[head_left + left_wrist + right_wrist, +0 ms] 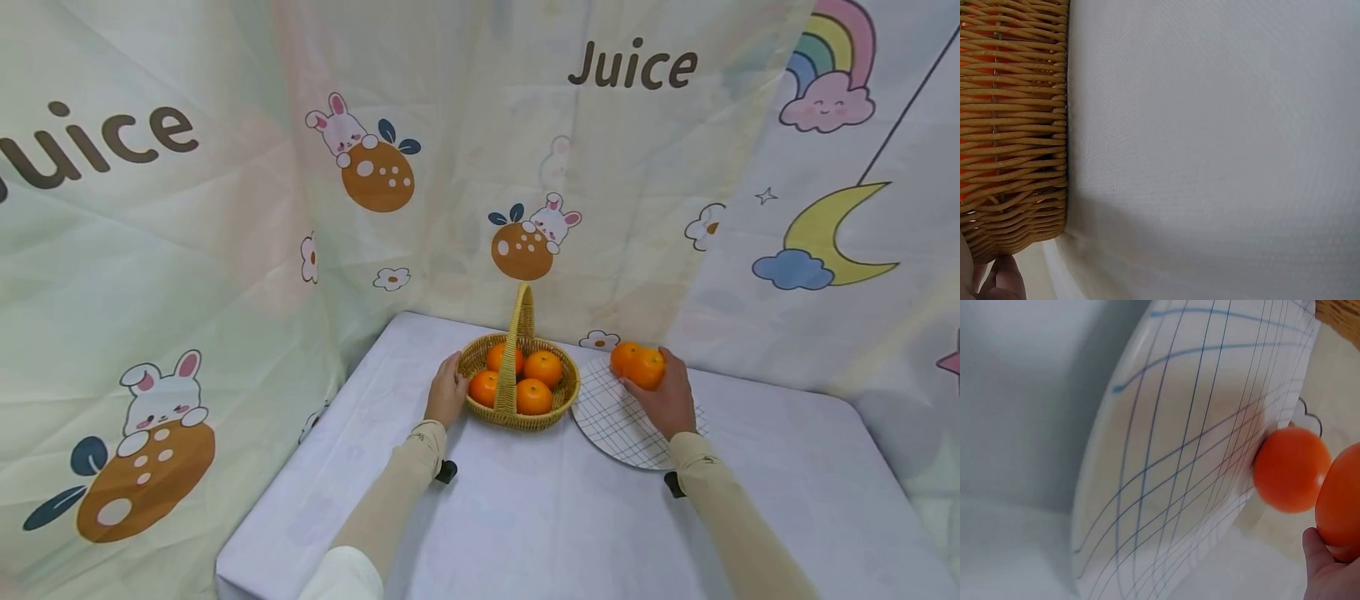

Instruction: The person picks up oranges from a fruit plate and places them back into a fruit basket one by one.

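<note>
A wicker basket (540, 421) with a tall arched handle holds several oranges (543, 368). At its left side my left hand (446, 390) grips the basket, and the left wrist view shows fingers (1007, 275) against the woven wall. My right hand (667, 400) holds an orange (645, 369) over a white plate (618, 429) with a blue grid pattern. Just behind it, a second orange (1292, 470) sits at the plate's far part. In the right wrist view the thumb (1316, 550) presses on the held orange (1341, 500).
The basket and plate stand side by side on a table with a white cloth (540, 517). Printed fabric curtains (465, 167) rise right behind the table's back edge and along its left side.
</note>
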The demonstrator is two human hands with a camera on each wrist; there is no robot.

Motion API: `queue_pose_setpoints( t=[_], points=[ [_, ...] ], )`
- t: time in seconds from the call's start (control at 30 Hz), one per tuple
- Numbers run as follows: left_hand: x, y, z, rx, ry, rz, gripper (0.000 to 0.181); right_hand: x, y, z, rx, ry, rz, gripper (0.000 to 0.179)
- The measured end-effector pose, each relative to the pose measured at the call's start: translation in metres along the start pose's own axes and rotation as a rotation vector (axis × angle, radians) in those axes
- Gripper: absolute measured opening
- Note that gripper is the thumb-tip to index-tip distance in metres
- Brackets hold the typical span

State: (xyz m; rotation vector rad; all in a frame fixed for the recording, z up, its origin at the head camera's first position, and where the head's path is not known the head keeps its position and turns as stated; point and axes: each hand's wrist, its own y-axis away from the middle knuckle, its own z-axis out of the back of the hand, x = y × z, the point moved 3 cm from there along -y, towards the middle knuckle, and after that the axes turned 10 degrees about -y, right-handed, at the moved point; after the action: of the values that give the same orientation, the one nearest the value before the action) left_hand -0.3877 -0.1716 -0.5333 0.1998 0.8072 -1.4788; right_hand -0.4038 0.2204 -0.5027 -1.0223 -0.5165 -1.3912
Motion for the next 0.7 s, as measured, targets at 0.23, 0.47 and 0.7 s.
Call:
queue_pose_setpoints(
  t=[0.23, 0.47, 0.7],
  points=[
    [0.002, -0.001, -0.002, -0.004, 0.011, -0.001, 0.049, 0.012, 0.002, -0.019, 0.035, -0.016, 0.076, 0.091],
    [0.002, -0.001, -0.002, -0.011, 0.001, -0.007, 0.048, 0.035, 0.007, -0.037, 0.058, -0.015, 0.222, 0.089],
    [0.002, 0.0, -0.002, -0.019, 0.007, -0.007, 0.048, 0.051, 0.013, -0.055, 0.099, -0.002, 0.292, 0.089]
  ],
)
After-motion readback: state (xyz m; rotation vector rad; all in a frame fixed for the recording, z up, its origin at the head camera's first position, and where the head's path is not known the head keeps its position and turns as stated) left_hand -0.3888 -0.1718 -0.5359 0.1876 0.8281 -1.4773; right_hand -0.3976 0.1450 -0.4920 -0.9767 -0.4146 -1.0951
